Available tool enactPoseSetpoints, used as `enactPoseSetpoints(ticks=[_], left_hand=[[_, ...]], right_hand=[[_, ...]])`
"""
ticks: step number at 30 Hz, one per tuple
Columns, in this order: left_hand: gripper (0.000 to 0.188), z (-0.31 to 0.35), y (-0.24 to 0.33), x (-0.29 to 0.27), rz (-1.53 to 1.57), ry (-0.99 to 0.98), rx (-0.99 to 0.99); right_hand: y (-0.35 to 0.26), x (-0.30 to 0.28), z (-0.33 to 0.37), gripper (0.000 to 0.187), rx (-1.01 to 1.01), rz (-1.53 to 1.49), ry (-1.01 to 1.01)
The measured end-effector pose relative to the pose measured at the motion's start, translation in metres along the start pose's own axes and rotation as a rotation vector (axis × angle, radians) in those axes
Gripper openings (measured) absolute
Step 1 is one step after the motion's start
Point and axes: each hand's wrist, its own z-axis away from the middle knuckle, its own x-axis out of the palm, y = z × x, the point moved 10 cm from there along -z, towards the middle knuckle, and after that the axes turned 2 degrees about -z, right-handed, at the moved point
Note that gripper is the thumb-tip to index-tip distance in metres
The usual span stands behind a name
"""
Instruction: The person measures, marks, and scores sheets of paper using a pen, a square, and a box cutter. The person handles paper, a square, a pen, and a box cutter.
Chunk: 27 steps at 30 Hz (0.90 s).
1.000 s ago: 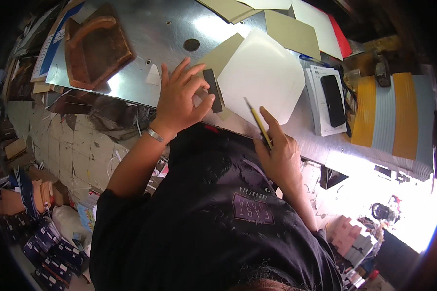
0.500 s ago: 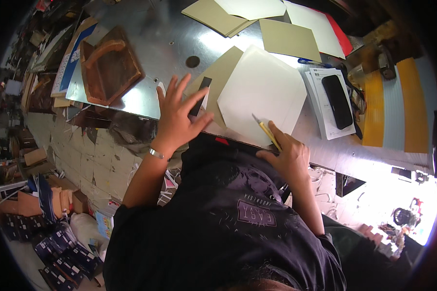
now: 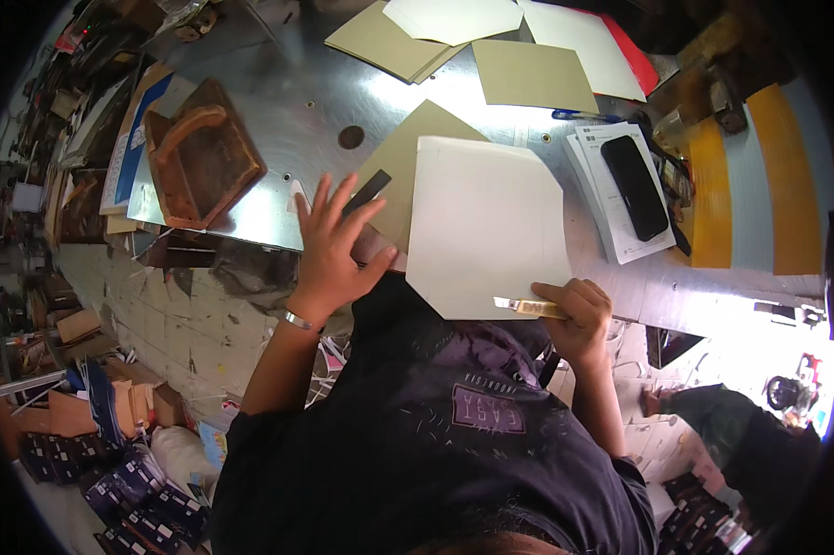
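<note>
Since the earlier frame, the white sheet (image 3: 486,217) has turned and shifted toward the person, and the utility knife (image 3: 539,308) has swung round so that its blade points to the left. The sheet lies on the near part of the metal surface (image 3: 296,129), its near edge projecting past the surface's front edge, above the black shirt (image 3: 417,398). Right grip (image 3: 579,319) is closed around the knife, at the sheet's near right corner; whether it also pinches the sheet cannot be told. The blade is over the sheet's near margin. Left grip (image 3: 329,242) is released, its fingers spread, and holds nothing visible; a metal bracelet (image 3: 296,320) circles that wrist. Just beside these fingers is a black strip (image 3: 369,191); contact is not determinable. A grey-brown board (image 3: 394,180) lies partly beneath the sheet. To the right, a black phone (image 3: 634,190) rests on a stack of printed papers (image 3: 591,176), with a blue pen (image 3: 583,117) near its far end. Beyond are another grey-brown board (image 3: 534,76) and a red sheet (image 3: 634,51). A brown wooden box (image 3: 246,166) with a handle stands at left.
</note>
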Motion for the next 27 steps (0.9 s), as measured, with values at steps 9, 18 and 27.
enactPoseSetpoints(ticks=[9, 18, 27], left_hand=[[0.054, 0.008, 0.058, 0.025, 0.118, -0.124, 0.197], [0.062, -0.005, 0.087, 0.034, 0.120, -0.056, 0.086], [0.049, 0.012, -0.035, -0.017, -0.161, 0.246, -0.297]], right_hand=[[0.013, -0.052, -0.046, 0.038, 0.051, -0.099, 0.120], [0.027, -0.089, -0.108, 0.058, 0.071, 0.212, 0.292], [-0.027, 0.086, -0.080, 0.059, -0.210, 0.131, -0.306]])
